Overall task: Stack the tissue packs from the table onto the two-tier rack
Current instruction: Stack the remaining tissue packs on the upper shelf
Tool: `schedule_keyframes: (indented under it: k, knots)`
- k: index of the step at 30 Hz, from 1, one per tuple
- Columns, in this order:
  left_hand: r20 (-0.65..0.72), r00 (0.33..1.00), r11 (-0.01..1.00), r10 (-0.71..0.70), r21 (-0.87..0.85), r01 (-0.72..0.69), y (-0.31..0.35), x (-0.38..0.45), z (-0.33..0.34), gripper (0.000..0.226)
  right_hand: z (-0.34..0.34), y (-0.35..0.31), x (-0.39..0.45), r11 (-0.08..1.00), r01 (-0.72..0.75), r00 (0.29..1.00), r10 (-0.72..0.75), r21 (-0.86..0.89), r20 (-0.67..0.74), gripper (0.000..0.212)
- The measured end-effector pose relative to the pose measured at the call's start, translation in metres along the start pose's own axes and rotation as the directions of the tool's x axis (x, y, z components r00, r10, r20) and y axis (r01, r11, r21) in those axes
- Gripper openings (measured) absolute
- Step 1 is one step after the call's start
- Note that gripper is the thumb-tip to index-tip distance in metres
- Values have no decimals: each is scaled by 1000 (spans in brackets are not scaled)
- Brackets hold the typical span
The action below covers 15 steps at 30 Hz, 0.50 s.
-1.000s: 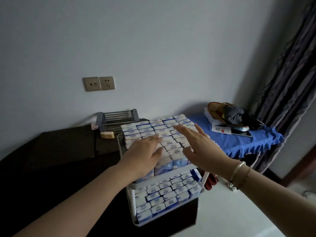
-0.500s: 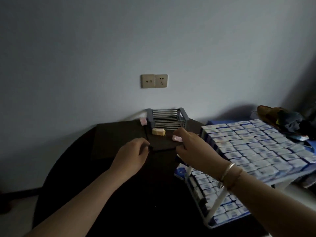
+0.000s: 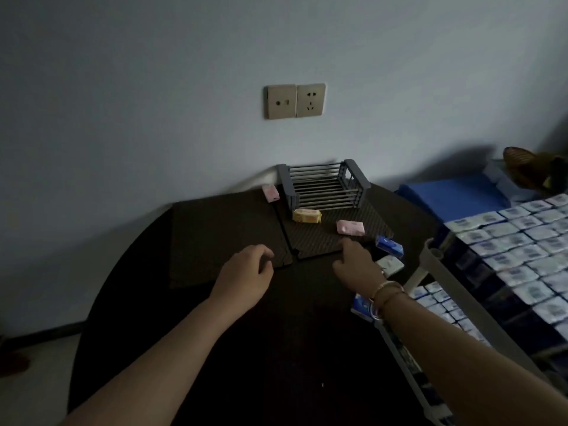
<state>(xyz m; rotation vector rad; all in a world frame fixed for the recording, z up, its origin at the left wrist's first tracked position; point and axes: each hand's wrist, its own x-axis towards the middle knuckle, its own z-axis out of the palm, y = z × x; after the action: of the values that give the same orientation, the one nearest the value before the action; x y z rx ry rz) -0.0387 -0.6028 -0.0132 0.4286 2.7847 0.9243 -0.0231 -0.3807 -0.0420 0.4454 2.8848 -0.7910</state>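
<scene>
Since half a second ago, both hands have reached further over the dark round surface (image 3: 147,302): the left hand (image 3: 246,276) hangs loosely curled and empty, and the right hand (image 3: 358,265) extends relaxed fingers near a soft pink tissue pack (image 3: 350,227). Yellow (image 3: 306,216) and glossy blue (image 3: 389,246) rectangular packs lie nearby, beside the white two-tier rack (image 3: 430,259) already filled with packs.

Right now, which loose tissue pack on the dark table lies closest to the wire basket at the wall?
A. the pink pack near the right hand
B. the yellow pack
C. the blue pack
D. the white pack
B: the yellow pack lies just in front of the wire basket, while the pink pack near the right hand, the blue pack and the white pack lie further toward the person.
</scene>
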Motion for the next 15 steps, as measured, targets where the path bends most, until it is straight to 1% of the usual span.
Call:
schedule_keyframes:
  k: [3, 5, 8, 11, 13, 15]
  knots:
    - [51, 998, 1000, 30, 6, -31, -4, 45, 8, 32, 8, 12, 53, 997, -72, 996, 72, -1, -50, 50]
    - [68, 995, 997, 76, 14, -77, -5, 81, 17, 36, 14, 22, 87, 992, -120, 987, 114, -43, -110, 50]
    - [103, 987, 992, 119, 26, -122, -5, 136, 38, 44, 28, 41, 130, 982, -151, 975, 129, -112, -183, 48]
    - [155, 972, 977, 179, 85, -193, -3, 184, 66, 52, 37, 63, 164, 958, -213, 971, 186, -189, -149, 60]
    - [161, 964, 964, 212, 128, -234, -2, 210, 84, 55, 39, 74, 181, 950, -214, 975, 192, -226, -113, 66]
    - [160, 962, 956, 220, 162, -246, -5, 234, 100, 57, 41, 80, 195, 951, -197, 980, 182, -240, -84, 68]
